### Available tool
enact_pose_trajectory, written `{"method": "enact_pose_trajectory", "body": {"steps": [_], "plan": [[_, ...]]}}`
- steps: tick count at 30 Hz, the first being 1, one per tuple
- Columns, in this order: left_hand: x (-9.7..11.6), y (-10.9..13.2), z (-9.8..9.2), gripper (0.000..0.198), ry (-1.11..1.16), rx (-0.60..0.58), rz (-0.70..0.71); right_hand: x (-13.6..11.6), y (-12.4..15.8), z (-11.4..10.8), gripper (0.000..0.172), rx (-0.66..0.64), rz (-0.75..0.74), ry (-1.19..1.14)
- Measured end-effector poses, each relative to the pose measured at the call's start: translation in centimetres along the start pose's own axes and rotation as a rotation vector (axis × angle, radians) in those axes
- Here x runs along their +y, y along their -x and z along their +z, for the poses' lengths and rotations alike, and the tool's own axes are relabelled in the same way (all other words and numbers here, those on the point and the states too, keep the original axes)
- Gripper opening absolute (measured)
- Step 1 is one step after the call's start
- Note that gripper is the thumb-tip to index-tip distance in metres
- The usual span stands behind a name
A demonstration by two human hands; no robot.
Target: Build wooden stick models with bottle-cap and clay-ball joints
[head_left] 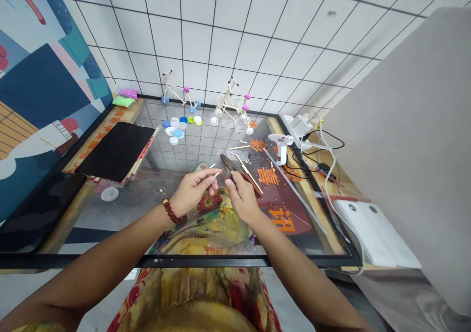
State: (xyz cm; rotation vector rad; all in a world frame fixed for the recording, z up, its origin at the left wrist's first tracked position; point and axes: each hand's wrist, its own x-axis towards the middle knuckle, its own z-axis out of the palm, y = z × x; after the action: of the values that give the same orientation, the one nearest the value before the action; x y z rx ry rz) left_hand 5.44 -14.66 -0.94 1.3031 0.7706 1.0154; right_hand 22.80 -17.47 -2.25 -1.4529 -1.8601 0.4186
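Head view.
- Tabletop, glass: caps lie loose in a cluster at the far side. Two stick bikes stand behind them, with a glue gun to the right and a black mat to the left.
- Left hand: wrist bent inward, thumb and fingertips pinched on a short stick.
- Right hand: fingers closed round the red handles of pliers, head pointing up-left.
- Stick: held over mid-tabletop, its free end just beside the pliers' head, between both hands.
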Motion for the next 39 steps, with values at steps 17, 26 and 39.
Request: {"method": "enact_pose_trajectory", "body": {"steps": [17, 26, 39], "plan": [[-0.55, -0.18, -0.01, 0.022, -0.040, 0.204, -0.062, -0.41, 0.35, 0.11, 0.028, -0.068, -0.109, 0.093], [-0.02, -0.11, -0.06, 0.011, -0.226, 0.173, 0.105, -0.60, 0.43, -0.11, 0.026, -0.119, -0.120, 0.082], [-0.53, 0.02, -0.32, 0.011, -0.320, 0.136, 0.181, -0.74, 0.54, -0.22, 0.030, -0.165, -0.119, 0.056]]}}
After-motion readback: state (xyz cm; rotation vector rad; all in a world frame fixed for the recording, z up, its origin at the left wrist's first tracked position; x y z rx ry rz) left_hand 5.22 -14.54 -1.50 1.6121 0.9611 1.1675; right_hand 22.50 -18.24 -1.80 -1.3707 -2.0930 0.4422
